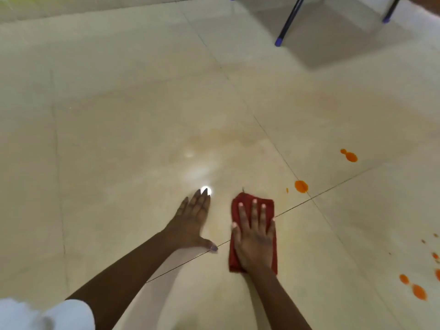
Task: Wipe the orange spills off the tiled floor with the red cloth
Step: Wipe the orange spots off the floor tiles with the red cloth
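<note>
Orange spills [301, 186] are scattered over the right part of a glossy cream tiled floor [133, 129], which fills nearly the whole view and is crossed by thin dark grout lines. One round spot lies just right of and beyond the cloth, close to a grout crossing; a double spot [349, 156] sits farther right, and a cluster of larger blots [418, 291] is seen near the right edge. Faint orange smears are visible on the tiles beyond the hands. Dark blue metal chair legs [287, 22] stand at the far right, with their shadow cast on the floor. A white sleeve [69, 315] is seen at the near left corner. A folded red cloth [245, 206] is pressed flat onto the floor, across a grout line, by the right hand [254, 241], whose fingers are spread out straight on top of it, not curled around it. The left hand [192, 222] is laid palm-down on the bare tile just left of the cloth, fingers extended together and thumb stuck out toward the cloth.
</note>
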